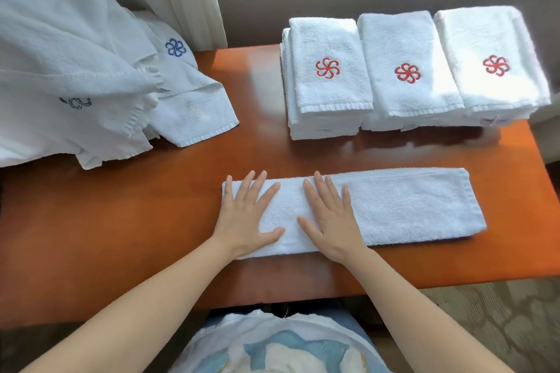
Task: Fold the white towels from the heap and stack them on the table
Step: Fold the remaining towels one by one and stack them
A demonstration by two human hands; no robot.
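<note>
Heap of white towels [75, 70] piled at left edge of table [121, 221], blue emblems seen. Left hand [247, 216] laid flat, fingers spread, on left end of long folded towel [409, 206] at near centre. Right hand [330, 218] pressed flat just beside it, fingers likewise spread, nothing gripped. Towel's long axis run left to right; free length extended rightward beyond right hand, so right hand judged nearer for next cross-fold. Three folded stacks [409, 70] ranged at back right, red emblems up
</note>
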